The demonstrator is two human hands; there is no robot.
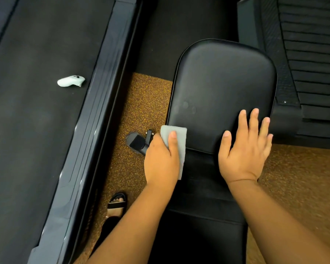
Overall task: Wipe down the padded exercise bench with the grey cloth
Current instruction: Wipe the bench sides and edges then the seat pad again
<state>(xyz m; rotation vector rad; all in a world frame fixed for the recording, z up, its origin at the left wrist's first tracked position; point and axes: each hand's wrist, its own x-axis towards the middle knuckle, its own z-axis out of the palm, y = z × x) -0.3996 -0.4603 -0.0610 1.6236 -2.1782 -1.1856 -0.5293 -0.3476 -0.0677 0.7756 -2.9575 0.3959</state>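
The black padded exercise bench [221,86] fills the middle of the view, its rounded pad shiny with a few faint smudges near the left. My left hand [161,161] grips the grey cloth [176,141] at the pad's near-left corner, thumb lying over the cloth. My right hand [246,147] rests flat with fingers spread on the pad's near-right part. A second black pad [204,235] of the bench runs toward me between my forearms.
A treadmill belt and its side rail [88,119] lie to the left, with a white handheld controller [71,80] on the belt. Another slatted machine [312,54] stands at the right. A black bench knob [139,142] and my sandalled foot [117,204] are on the speckled brown floor.
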